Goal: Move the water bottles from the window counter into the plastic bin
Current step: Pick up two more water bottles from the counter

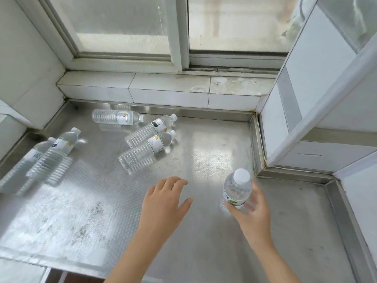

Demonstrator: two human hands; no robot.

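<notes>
Curling round a clear ribbed bottle point(237, 189) (white-capped), right hand point(252, 216); left hand point(163, 203) slack, empty.

Five bottles point(142, 148) lay across the surface's point(214, 144) left half; one bottle point(236, 190) stood right, nearer the person.

Bottle labels point(158, 144) are too blurred to read.

A frosted sliding window point(126, 23) sits above a white tiled sill point(169, 86); daylight glares off the textured steel counter point(214, 150) below.
</notes>
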